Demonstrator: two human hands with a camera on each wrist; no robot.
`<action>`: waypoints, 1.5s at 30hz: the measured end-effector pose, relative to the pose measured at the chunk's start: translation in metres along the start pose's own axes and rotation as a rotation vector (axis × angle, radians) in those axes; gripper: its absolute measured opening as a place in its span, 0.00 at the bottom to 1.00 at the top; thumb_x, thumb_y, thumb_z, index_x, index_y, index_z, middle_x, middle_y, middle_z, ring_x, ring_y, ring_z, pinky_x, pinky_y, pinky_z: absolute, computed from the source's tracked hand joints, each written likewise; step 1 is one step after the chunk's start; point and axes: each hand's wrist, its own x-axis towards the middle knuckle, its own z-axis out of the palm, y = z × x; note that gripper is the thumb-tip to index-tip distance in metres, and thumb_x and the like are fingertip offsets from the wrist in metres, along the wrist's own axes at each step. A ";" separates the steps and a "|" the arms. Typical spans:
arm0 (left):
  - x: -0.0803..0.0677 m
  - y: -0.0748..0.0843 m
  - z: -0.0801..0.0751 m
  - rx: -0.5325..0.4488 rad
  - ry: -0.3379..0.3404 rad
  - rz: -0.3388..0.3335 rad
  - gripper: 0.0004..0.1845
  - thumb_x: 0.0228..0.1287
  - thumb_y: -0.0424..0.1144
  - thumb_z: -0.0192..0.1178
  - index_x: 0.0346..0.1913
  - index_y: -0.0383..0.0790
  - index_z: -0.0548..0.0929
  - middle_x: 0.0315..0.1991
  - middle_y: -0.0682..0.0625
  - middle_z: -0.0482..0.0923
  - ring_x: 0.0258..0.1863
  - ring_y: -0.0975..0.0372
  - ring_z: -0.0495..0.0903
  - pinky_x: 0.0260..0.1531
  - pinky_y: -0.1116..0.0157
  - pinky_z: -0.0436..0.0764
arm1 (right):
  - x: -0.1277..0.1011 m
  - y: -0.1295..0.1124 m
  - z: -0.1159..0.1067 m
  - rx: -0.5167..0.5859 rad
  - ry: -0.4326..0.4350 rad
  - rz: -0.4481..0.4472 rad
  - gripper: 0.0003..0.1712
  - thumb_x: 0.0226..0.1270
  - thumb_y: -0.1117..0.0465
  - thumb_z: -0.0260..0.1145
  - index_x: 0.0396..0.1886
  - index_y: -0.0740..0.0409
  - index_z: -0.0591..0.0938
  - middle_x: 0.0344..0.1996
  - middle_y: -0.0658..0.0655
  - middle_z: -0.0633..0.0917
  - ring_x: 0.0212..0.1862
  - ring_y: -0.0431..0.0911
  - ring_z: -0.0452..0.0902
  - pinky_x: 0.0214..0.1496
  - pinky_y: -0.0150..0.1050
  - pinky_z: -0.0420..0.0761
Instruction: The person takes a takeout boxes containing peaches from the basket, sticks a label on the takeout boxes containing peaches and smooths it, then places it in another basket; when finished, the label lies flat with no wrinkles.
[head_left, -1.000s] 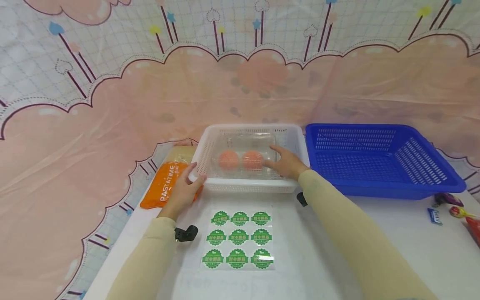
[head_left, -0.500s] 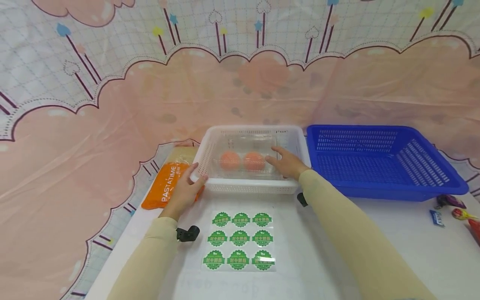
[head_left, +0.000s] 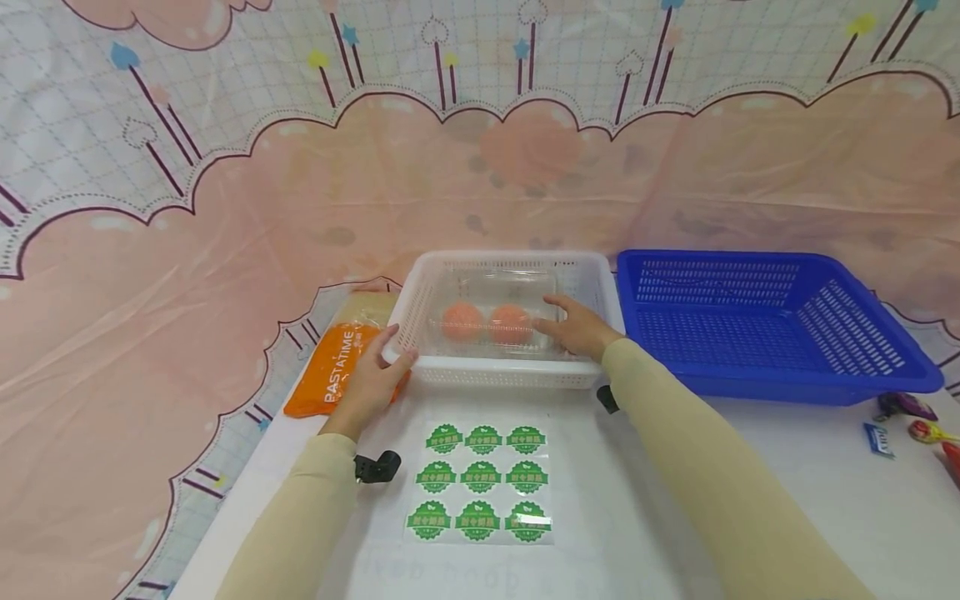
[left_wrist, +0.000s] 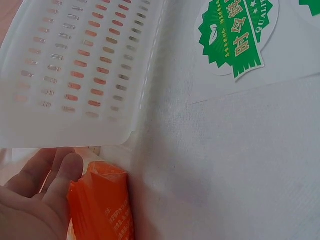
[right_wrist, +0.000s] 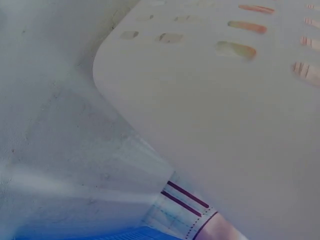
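Note:
A white slotted basket stands mid-table and holds a clear plastic box with two orange round fruits inside. My right hand reaches into the basket, its straight fingers resting on the clear box beside the right fruit. At the basket's front left corner my left hand touches the rim with its thumb, fingers lying straight against the outside. In the left wrist view the fingers lie under the basket corner, beside an orange packet. The right wrist view shows only the basket wall.
An orange "PASTATIME" packet lies left of the basket. A sheet of green round stickers lies in front of it. A blue basket stands to the right, with small candies near the right edge. Pink patterned cloth hangs behind.
Both hands stay almost still on the white basket and clear box; only the view shifts slightly.

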 end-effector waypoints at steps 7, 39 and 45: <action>-0.001 0.001 0.002 -0.010 -0.003 0.011 0.40 0.72 0.58 0.57 0.80 0.59 0.52 0.66 0.42 0.65 0.53 0.48 0.69 0.54 0.54 0.77 | -0.001 0.001 -0.003 0.068 -0.023 0.010 0.45 0.73 0.45 0.63 0.81 0.48 0.53 0.71 0.63 0.64 0.47 0.54 0.76 0.60 0.53 0.73; -0.005 0.002 0.000 -0.028 -0.008 -0.007 0.42 0.69 0.63 0.57 0.80 0.60 0.51 0.68 0.42 0.65 0.56 0.48 0.69 0.59 0.50 0.75 | -0.020 -0.009 -0.019 0.260 0.081 -0.067 0.34 0.76 0.49 0.60 0.77 0.48 0.61 0.54 0.66 0.76 0.27 0.49 0.79 0.44 0.49 0.85; -0.005 0.002 -0.001 -0.034 -0.011 -0.012 0.44 0.68 0.64 0.57 0.80 0.60 0.51 0.70 0.42 0.63 0.58 0.47 0.68 0.61 0.48 0.74 | -0.028 -0.012 -0.028 0.299 0.119 -0.107 0.33 0.76 0.51 0.60 0.75 0.50 0.62 0.51 0.69 0.75 0.27 0.50 0.78 0.41 0.48 0.86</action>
